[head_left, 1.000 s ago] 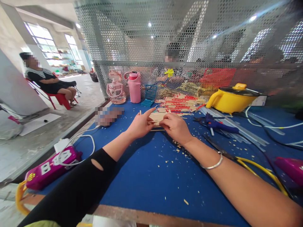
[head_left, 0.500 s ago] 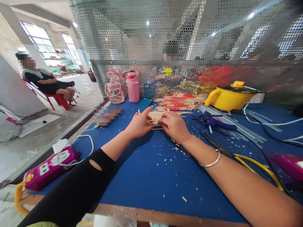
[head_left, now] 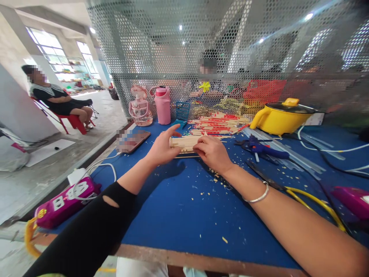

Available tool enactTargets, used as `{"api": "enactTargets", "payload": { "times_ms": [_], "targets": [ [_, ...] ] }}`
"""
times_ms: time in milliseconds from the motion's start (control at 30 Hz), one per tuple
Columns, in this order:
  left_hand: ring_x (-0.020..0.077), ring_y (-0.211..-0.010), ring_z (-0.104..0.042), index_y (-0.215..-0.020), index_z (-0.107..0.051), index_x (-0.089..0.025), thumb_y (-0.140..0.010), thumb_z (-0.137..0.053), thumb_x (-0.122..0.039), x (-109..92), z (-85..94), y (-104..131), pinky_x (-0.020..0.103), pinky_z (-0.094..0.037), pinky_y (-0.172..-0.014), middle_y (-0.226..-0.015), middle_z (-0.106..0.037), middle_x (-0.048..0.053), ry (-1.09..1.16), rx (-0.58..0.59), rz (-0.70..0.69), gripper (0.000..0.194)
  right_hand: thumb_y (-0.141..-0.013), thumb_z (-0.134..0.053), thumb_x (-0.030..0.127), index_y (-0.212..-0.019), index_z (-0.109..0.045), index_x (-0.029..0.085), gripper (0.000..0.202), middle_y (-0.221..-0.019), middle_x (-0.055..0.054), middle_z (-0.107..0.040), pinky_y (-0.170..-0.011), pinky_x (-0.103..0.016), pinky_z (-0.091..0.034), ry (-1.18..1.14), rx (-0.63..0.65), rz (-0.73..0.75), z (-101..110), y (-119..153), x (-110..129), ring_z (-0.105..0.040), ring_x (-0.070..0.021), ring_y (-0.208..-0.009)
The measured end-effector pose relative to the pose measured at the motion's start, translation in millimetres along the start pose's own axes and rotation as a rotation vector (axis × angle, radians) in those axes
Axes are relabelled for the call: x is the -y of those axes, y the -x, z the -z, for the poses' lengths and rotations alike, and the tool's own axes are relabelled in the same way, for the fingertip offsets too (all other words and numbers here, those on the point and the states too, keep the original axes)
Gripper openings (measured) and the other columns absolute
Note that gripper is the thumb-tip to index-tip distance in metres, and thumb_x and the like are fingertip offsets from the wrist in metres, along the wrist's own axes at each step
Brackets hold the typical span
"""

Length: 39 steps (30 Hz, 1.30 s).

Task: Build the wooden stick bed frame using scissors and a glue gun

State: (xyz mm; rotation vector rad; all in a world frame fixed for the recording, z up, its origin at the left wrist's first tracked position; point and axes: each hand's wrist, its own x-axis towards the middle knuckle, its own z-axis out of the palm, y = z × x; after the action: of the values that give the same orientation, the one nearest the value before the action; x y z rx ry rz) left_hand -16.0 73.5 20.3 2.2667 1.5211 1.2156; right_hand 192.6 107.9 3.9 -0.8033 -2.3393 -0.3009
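A flat row of pale wooden sticks [head_left: 186, 144] lies on the blue tabletop in front of me. At its left end is my left hand [head_left: 163, 148], with thumb and fingers spread apart; the thumb tip comes close to the sticks' near edge. My right hand [head_left: 212, 152] is closed over the right end, thumb and forefinger pinched together on the sticks. It covers that end, so the exact stick under its fingertips is hidden. Right behind the row lies a loose heap of red-tipped sticks [head_left: 219, 124].
A glue gun [head_left: 259, 148], clear glue sticks [head_left: 291, 154], pliers [head_left: 263, 173] and a yellow pot [head_left: 284, 117] stand or lie at right. At left are a phone [head_left: 138, 140], pink bottles [head_left: 163, 105] and a purple power strip [head_left: 66, 204]. A perforated metal screen [head_left: 161, 46] rises behind.
My left hand has drawn a little leftward from the sticks and its fingers have spread, showing more of the row. My right hand stays pinched at the right end.
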Motion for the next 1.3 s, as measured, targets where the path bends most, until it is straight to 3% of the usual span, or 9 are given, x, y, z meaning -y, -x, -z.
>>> {"api": "enactTargets", "payload": {
  "times_ms": [200, 367, 500, 700, 867, 967, 1067, 1167, 1300],
  "targets": [
    [0.0183, -0.088, -0.063, -0.120, -0.055, -0.017, -0.079, -0.053, -0.025, 9, 17.3, 7, 0.031, -0.049, -0.077, -0.107, -0.068, 0.007, 0.056, -0.262, 0.142, 0.042, -0.089, -0.051, 0.022, -0.082, -0.069, 0.017, 0.020, -0.089, -0.010, -0.063, -0.079, -0.033, -0.039, -0.068, 0.034, -0.078, 14, -4, 0, -0.053, -0.0211, -0.087],
    [0.0196, -0.097, -0.062, -0.107, -0.064, -0.016, -0.085, -0.050, -0.037, 14, 13.8, 13, 0.034, -0.046, -0.089, -0.104, -0.069, 0.008, 0.034, -0.183, 0.137, 0.033, -0.079, -0.062, 0.019, -0.076, -0.071, 0.020, 0.009, -0.077, -0.002, -0.068, -0.067, -0.026, -0.043, -0.178, 0.286, -0.146, 48, -11, 7, -0.059, -0.0154, -0.073],
    [0.0194, -0.093, -0.063, -0.110, -0.063, -0.016, -0.084, -0.053, -0.042, 21, 9.6, 19, 0.035, -0.049, -0.085, -0.108, -0.067, 0.010, 0.063, -0.091, 0.119, 0.038, -0.075, -0.066, 0.022, -0.074, -0.073, 0.022, 0.007, -0.065, 0.003, -0.069, -0.054, -0.021, -0.041, -0.235, 0.510, -0.206, 52, 10, 26, -0.060, -0.0114, -0.058],
    [0.0208, -0.094, -0.063, -0.114, -0.060, -0.014, -0.079, -0.059, -0.044, 31, 5.2, 25, 0.033, -0.051, -0.079, -0.111, -0.065, 0.012, 0.074, -0.055, 0.123, 0.047, -0.082, -0.059, 0.029, -0.100, -0.071, 0.022, 0.023, -0.085, -0.001, -0.072, -0.068, -0.023, -0.043, -0.134, 0.517, -0.314, 53, 38, 40, -0.064, -0.0143, -0.077],
    [0.0209, -0.097, -0.061, -0.115, -0.059, -0.013, -0.085, -0.047, -0.045, 28, 9.1, 22, 0.035, -0.048, -0.083, -0.113, -0.063, 0.013, 0.058, -0.096, 0.170, 0.046, -0.090, -0.042, 0.037, -0.092, -0.069, 0.023, 0.031, -0.090, -0.006, -0.072, -0.071, -0.029, -0.042, 0.129, 0.500, -0.541, 106, 65, 10, -0.064, -0.0211, -0.086],
    [0.0199, -0.087, -0.061, -0.117, -0.057, -0.013, -0.081, -0.052, -0.048, 30, 9.1, 22, 0.034, -0.047, -0.080, -0.105, -0.064, 0.011, 0.047, -0.052, 0.196, 0.051, -0.079, -0.056, 0.029, -0.080, -0.071, 0.018, 0.018, -0.082, -0.013, -0.072, -0.062, -0.033, -0.041, 0.323, 0.597, -0.729, 140, 100, -18, -0.065, -0.0290, -0.078],
    [0.0198, -0.074, -0.060, -0.125, -0.051, -0.011, -0.068, -0.066, -0.048, 36, 4.4, 24, 0.034, -0.047, -0.073, -0.089, -0.065, 0.007, 0.045, 0.031, 0.232, 0.070, -0.077, -0.058, 0.027, -0.081, -0.071, 0.019, 0.016, -0.082, -0.011, -0.072, -0.062, -0.032, -0.043, 0.398, 0.666, -0.816, 161, 131, -38, -0.066, -0.0274, -0.077],
    [0.0210, -0.070, -0.061, -0.130, -0.046, -0.009, -0.060, -0.072, -0.042, 42, -2.4, 27, 0.034, -0.045, -0.070, -0.076, -0.064, 0.003, 0.074, 0.098, 0.253, 0.081, -0.082, -0.052, 0.030, -0.085, -0.071, 0.021, 0.021, -0.086, -0.007, -0.073, -0.067, -0.031, -0.045, 0.406, 0.674, -0.819, 165, 141, -51, -0.066, -0.0238, -0.082],
    [0.0197, -0.070, -0.062, -0.136, -0.040, -0.013, -0.065, -0.067, -0.036, 41, -7.5, 29, 0.032, -0.044, -0.071, -0.073, -0.066, 0.001, 0.117, 0.112, 0.257, 0.079, -0.084, -0.052, 0.027, -0.106, -0.066, 0.020, 0.027, -0.107, -0.009, -0.069, -0.081, -0.031, -0.045, 0.418, 0.590, -0.767, 142, 124, -75, -0.062, -0.0230, -0.100]
  ]
}}
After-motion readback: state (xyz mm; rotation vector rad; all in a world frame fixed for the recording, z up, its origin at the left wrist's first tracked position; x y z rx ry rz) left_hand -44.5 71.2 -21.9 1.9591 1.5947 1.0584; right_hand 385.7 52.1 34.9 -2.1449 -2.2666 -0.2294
